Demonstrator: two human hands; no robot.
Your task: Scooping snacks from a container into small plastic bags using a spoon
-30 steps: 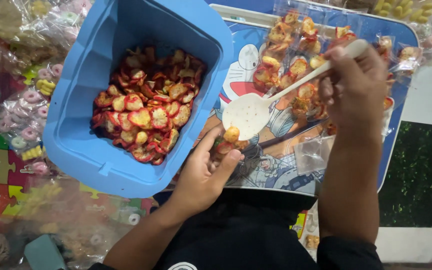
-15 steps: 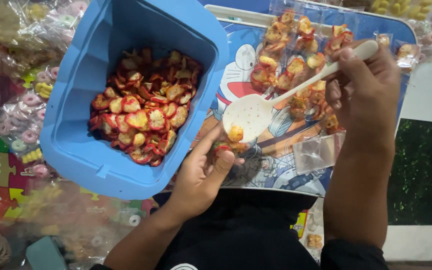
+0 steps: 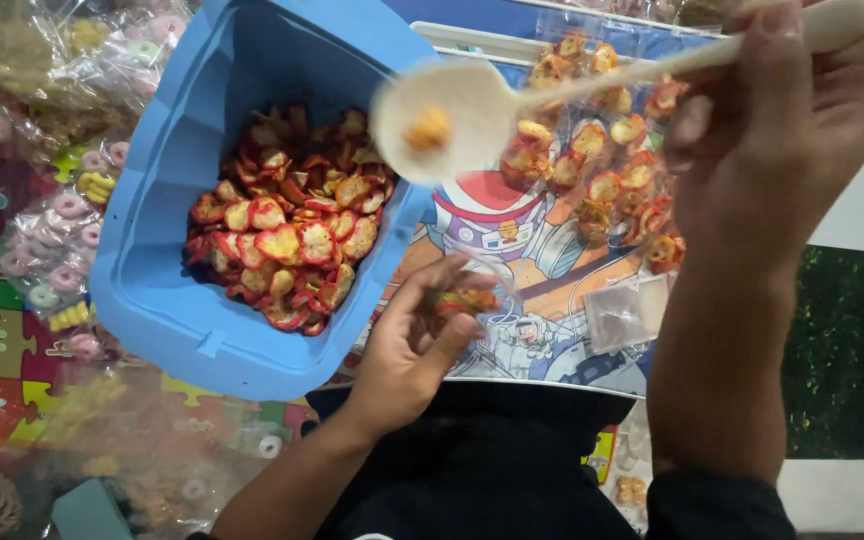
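Observation:
A blue plastic tub holds a heap of red and yellow crackers. My right hand grips a white plastic spoon, raised over the tub's right rim with one cracker piece in its bowl. My left hand sits at the table's near edge and holds a small clear bag with a few crackers in it, pinched between thumb and fingers.
A low table with a cartoon print carries several filled clear packets and an empty clear bag. Bags of ring-shaped snacks lie on a puzzle mat at the left. A dark green mat is at the right.
My right hand lifted the spoon up and left, from beside the small bag to above the tub's rim, one cracker still in it. My left hand stayed with the bag.

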